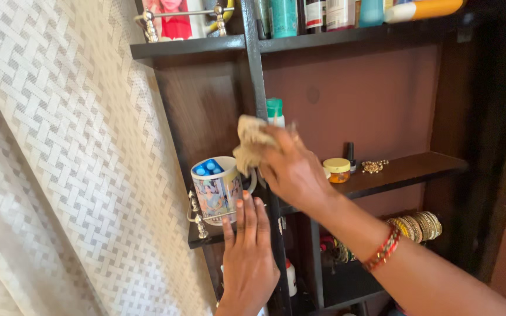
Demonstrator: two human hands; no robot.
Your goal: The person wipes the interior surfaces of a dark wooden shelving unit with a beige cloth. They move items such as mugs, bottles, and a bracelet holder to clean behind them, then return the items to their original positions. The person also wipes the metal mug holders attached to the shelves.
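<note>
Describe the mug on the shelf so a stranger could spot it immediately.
Find the dark wooden shelf unit beside the woven white curtain. On its left ledge stands the mug, beside the cloth held in the right hand. Only it carries a colourful picture and holds blue-capped items.

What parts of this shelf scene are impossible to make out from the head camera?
- Head view: the white bottle with a green cap is mostly hidden behind the crumpled beige cloth in the right hand.
- Bottles on the top shelf are cut off by the upper edge.
- Base of the picture-printed white mug is covered by the left hand.
- The lower shelf's contents lie in shadow.
</note>
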